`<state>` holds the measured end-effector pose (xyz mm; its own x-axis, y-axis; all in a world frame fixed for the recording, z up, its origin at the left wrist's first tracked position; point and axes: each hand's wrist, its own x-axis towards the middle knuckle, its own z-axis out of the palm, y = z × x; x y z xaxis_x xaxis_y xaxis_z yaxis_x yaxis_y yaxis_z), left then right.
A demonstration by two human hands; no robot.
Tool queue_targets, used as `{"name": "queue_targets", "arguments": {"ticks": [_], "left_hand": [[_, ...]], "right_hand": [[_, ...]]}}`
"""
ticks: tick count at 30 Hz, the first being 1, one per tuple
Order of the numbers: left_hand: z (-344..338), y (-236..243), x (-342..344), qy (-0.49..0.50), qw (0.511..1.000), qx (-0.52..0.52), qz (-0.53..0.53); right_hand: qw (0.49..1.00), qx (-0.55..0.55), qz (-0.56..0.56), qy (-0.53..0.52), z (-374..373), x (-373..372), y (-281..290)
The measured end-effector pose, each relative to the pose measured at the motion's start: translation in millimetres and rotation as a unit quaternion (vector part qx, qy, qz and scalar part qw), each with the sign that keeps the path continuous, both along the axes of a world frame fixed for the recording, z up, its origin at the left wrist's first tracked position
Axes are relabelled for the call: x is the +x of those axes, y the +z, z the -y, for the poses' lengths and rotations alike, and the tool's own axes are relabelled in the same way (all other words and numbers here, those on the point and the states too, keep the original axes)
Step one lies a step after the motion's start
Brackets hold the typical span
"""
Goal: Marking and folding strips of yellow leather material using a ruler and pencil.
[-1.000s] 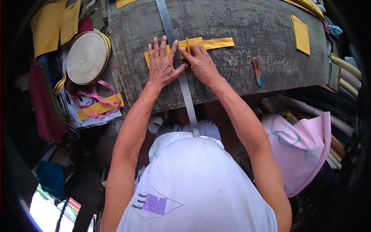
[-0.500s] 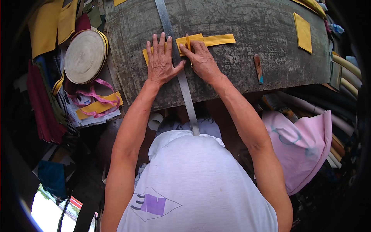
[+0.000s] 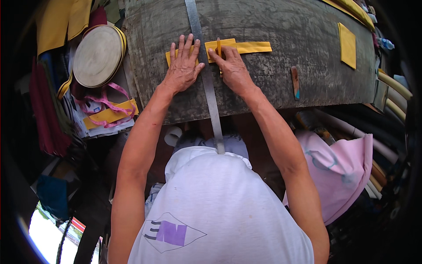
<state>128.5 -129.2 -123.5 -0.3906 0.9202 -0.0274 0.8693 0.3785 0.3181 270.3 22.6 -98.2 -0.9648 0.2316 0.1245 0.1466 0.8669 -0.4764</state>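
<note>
My left hand (image 3: 182, 68) lies flat with its fingers spread over a yellow fabric piece (image 3: 168, 59), its thumb by the edge of a long metal ruler (image 3: 211, 101). The ruler runs from the far side of the table down to my waist. Just right of it, my right hand (image 3: 235, 72) is closed in a pinch on a slim yellow stick-like tool (image 3: 219, 45), whose exact kind I cannot make out. Beneath that hand is a folded yellow piece (image 3: 227, 42), with a narrow yellow strip (image 3: 257, 47) reaching out to the right.
On the worn dark table (image 3: 281, 26) lie a wooden-handled blade-like tool (image 3: 295, 83) and a yellow rectangle (image 3: 347, 46). At left are a round webbing roll (image 3: 97, 56) and a pink tape measure (image 3: 105, 105). Pink fabric (image 3: 338, 171) and rolls stand lower right.
The whole view has shifted slightly. Both hands stay at the ruler and yellow pieces, and the left thumb sits a little closer to its fingers.
</note>
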Motion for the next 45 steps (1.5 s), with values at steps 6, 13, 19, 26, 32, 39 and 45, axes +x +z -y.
{"name": "queue_targets", "arguments": {"ticks": [6,13,19,26,32,39,45], "left_hand": [[2.1,2.2,-2.7,-0.006,0.999,0.013,0.044],[0.7,2.8,-1.3,0.003,0.999,0.016,0.045],[0.3,7.6,0.3,0.005,0.999,-0.004,0.041],[-0.4,9.2,1.0,0.007,0.998,-0.019,0.053],[-3.0,11.1,1.4,0.008,0.998,-0.041,0.053],[0.3,10.7,-0.8,0.010,0.998,-0.043,0.043],[2.3,10.5,1.2,0.009,0.999,-0.032,0.042]], "right_hand": [[1.000,-0.010,-0.003,0.005,-0.5,-0.9,0.5],[1.000,-0.008,-0.003,0.010,-2.3,-0.8,4.1],[0.987,-0.095,-0.075,-0.103,-39.2,6.4,13.4],[0.997,-0.020,0.074,-0.017,-101.5,16.9,18.6],[0.969,-0.051,0.049,-0.236,-164.3,48.1,1.2],[0.901,0.018,0.101,-0.422,-204.3,93.7,3.7],[0.902,-0.075,0.088,-0.415,-195.4,127.4,21.8]]}}
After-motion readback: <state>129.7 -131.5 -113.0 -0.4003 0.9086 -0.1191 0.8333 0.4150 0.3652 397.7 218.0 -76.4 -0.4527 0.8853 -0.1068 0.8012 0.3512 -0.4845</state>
